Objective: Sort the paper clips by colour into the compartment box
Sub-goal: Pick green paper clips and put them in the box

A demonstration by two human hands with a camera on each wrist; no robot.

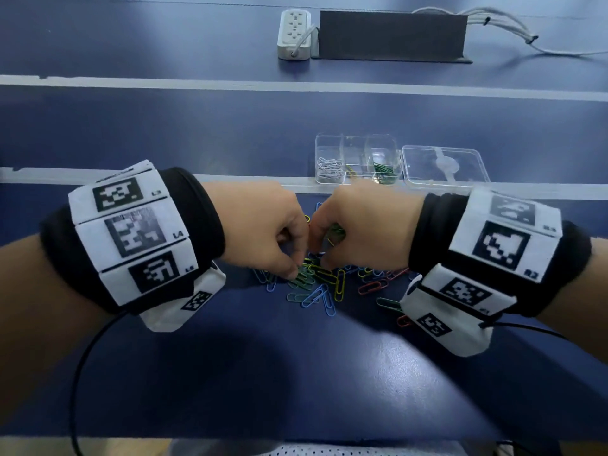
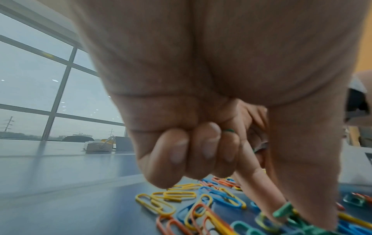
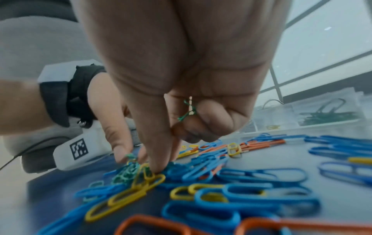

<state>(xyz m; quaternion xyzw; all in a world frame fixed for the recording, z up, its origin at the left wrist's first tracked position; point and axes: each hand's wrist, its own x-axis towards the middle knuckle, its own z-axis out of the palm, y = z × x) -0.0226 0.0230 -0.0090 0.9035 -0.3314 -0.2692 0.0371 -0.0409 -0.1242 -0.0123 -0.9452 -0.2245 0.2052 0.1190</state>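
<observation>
Head view shows a white power strip (image 1: 293, 33), a dark box (image 1: 391, 36) and a cable bundle (image 1: 503, 26) at the far edge of the blue tabletop (image 1: 296, 373), well apart from the work. Nearer, the clear compartment box (image 1: 358, 159) stands with its lid (image 1: 444, 166) folded open to the right; white clips (image 1: 329, 167) fill its left cell, green clips (image 1: 383, 169) its right cell, and a yellow one or two the cell between. Just in front of the box, both hands crowd over the mixed pile of paper clips (image 1: 324, 286), hiding its middle. The left hand (image 1: 260, 228) has thumb and forefinger tips down on a green clip (image 2: 282, 211) in the pile, its other fingers (image 2: 175, 152) curled around another green clip. The right hand (image 1: 362, 225) keeps a bunch of green clips (image 3: 188, 111) tucked in its curled fingers while its forefinger presses into the pile. The loose clips lie flat, long axes pointing every way.
</observation>
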